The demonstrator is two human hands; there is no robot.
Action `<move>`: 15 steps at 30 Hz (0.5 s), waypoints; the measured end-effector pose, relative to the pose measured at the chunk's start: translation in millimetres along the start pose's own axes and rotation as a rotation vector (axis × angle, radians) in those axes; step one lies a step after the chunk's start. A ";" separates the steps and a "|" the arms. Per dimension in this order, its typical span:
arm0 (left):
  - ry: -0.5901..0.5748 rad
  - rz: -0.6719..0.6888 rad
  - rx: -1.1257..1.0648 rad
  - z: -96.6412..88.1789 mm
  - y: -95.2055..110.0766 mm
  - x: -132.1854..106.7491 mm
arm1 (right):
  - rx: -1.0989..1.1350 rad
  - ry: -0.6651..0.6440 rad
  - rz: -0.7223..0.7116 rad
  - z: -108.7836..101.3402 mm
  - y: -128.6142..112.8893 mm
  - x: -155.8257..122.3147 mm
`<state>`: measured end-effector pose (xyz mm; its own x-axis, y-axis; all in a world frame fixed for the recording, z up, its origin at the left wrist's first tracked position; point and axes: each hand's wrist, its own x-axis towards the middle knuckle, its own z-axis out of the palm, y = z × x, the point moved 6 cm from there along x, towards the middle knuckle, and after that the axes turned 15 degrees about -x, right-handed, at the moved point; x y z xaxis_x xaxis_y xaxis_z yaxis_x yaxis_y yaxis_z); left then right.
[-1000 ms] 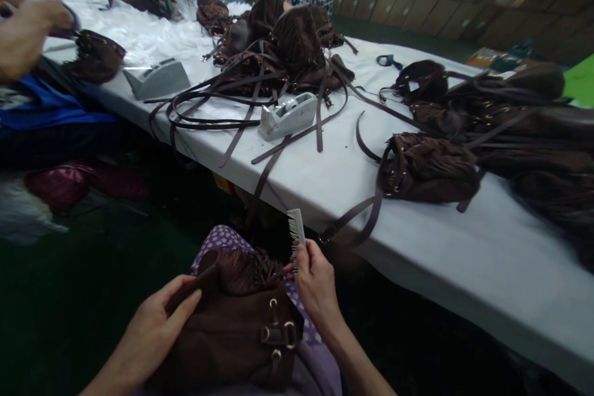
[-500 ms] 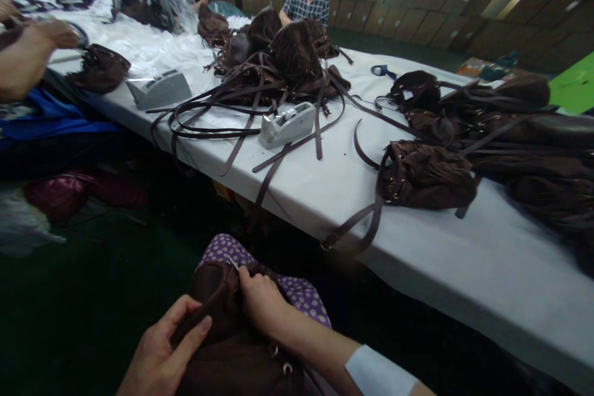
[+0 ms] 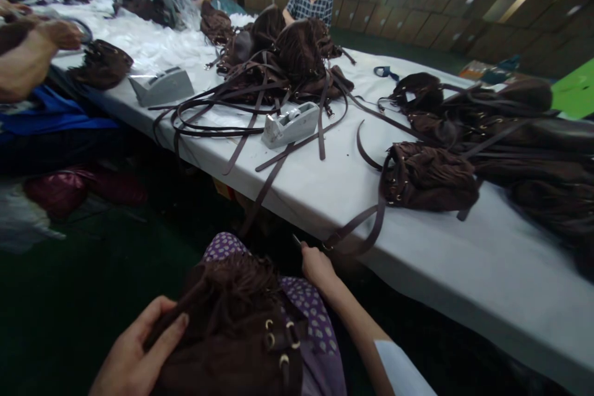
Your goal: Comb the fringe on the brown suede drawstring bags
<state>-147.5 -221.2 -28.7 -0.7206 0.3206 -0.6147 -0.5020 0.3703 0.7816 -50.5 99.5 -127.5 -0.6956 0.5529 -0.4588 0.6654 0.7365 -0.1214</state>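
Observation:
A dark brown fringed bag (image 3: 218,322) with gold-coloured rings lies across the lap, on purple patterned cloth (image 3: 315,315). At its left side my left hand (image 3: 143,346) grips the edge, with the thumb on top and the fingers partly hidden behind the material. My right hand (image 3: 318,266) is off the bag, to its upper right, close to the table's front edge. Its fingers are closed around a thin metal tool (image 3: 296,240); only the tip shows, so its exact kind is unclear.
A white-covered table (image 3: 320,192) runs across the view. On it are a brown fringed bag (image 3: 429,176), a heap of bags (image 3: 297,52) with trailing straps, and grey tape dispensers (image 3: 292,124). A co-worker's arm (image 3: 32,55) reaches in at left; another person (image 3: 310,3) sits behind the table.
My right hand has moved off the bag to the right with the metal tool. My left hand and the bag have shifted slightly left and down, and more fringe and rings show.

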 end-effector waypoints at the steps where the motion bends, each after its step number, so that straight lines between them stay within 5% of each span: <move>1: -0.007 -0.067 -0.094 -0.7 -3.2 5.6 | 0.009 0.010 0.001 -4.3 5.0 -5.4; 6: 0.077 -0.170 -0.343 3.8 -5.6 18.3 | 0.168 0.098 -0.134 -40.8 -24.8 -45.5; 10: 0.041 0.010 -0.058 15.0 8.7 8.1 | 0.035 0.087 -0.296 -67.2 -68.8 -70.5; 15: -0.009 0.144 0.195 27.4 14.7 -10.3 | -0.045 0.115 -0.359 -96.1 -88.8 -62.7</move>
<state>-134.3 -195.1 -13.8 -0.7734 0.3892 -0.5003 -0.2925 0.4812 0.8264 -92.0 36.9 -3.4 -0.9100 0.2946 -0.2918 0.3629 0.9063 -0.2167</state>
